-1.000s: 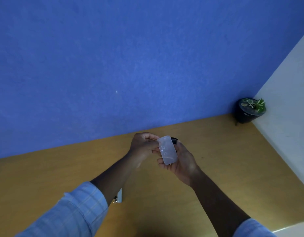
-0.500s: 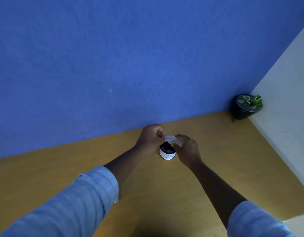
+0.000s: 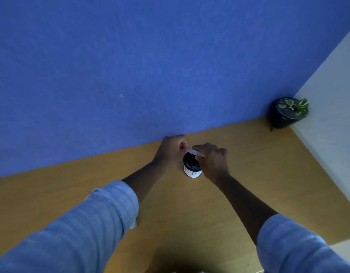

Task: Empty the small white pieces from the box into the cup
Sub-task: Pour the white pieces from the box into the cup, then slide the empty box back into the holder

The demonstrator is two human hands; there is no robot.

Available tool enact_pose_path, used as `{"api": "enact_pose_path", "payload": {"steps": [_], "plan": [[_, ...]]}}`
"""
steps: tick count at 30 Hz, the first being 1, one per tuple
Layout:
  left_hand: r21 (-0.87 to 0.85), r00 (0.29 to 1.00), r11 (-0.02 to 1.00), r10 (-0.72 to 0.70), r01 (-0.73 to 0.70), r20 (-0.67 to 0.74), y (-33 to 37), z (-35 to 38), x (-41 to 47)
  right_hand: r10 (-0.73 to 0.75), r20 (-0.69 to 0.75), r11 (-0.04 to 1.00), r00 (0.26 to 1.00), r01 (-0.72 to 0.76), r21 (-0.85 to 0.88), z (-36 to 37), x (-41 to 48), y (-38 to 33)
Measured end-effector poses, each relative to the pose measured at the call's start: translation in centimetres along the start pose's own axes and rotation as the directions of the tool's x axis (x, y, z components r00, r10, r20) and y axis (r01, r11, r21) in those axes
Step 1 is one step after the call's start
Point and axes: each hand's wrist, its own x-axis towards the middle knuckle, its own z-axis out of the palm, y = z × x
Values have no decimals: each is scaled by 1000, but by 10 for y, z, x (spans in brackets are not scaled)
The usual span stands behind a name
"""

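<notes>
Got both hands over the cup [image 3: 192, 170] right now. It sits upright on the wooden table [image 3: 268, 174], white outside and dark inside, with a few pale specks at the bottom. My left hand [image 3: 171, 151] and right hand [image 3: 213, 161] each pinch an end of the small clear plastic box [image 3: 194, 152], held tilted directly above the cup's mouth. Small potted plant [image 3: 290, 112] sits way off in the far right corner by the blue wall [image 3: 131, 66].
</notes>
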Motion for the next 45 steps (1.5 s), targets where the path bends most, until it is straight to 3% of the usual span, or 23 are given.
{"api": "enact_pose_path", "payload": {"steps": [7, 12, 14, 16, 19, 24, 30, 33, 35, 38, 45], "plan": [[-111, 995, 991, -84, 77, -54, 0, -5, -5, 12, -12, 1000, 1000, -12, 18, -5, 1, -5], [-313, 976, 926, -216, 210, 14, 5, -21, -12, 37, 93, 926, 995, -69, 372, -20, -1, -18], [-383, 968, 890, -242, 246, 61, 6, -29, -18, 30, 201, 832, 979, -136, 539, -24, -4, -26], [-413, 965, 873, -246, 260, 88, 3, -36, -26, -2, 325, 620, 946, -254, 742, -25, -12, -34], [-422, 961, 864, -250, 276, 117, -10, -50, -47, -39, 470, 385, 882, -421, 821, -22, -27, -44], [-294, 935, 888, -327, 353, 136, -62, -89, -94, -70, 600, 139, 797, -588, 797, -8, -58, -51], [107, 851, 882, -471, 459, 230, -131, -115, -169, -85, 648, 41, 757, -647, 761, 1, -80, -62], [292, 845, 871, -470, 395, 257, -150, -101, -203, -94, 668, -13, 738, -672, 741, 3, -86, -70], [347, 870, 880, -421, 324, 257, -162, -87, -219, -93, 680, -40, 727, -685, 727, 5, -90, -75], [339, 881, 876, -425, 343, 207, -177, -68, -236, -79, 695, -56, 714, -699, 712, 9, -95, -82], [390, 922, 875, -363, 287, 136, -190, -50, -243, -99, 701, -13, 706, -706, 709, 12, -109, -83]]}}
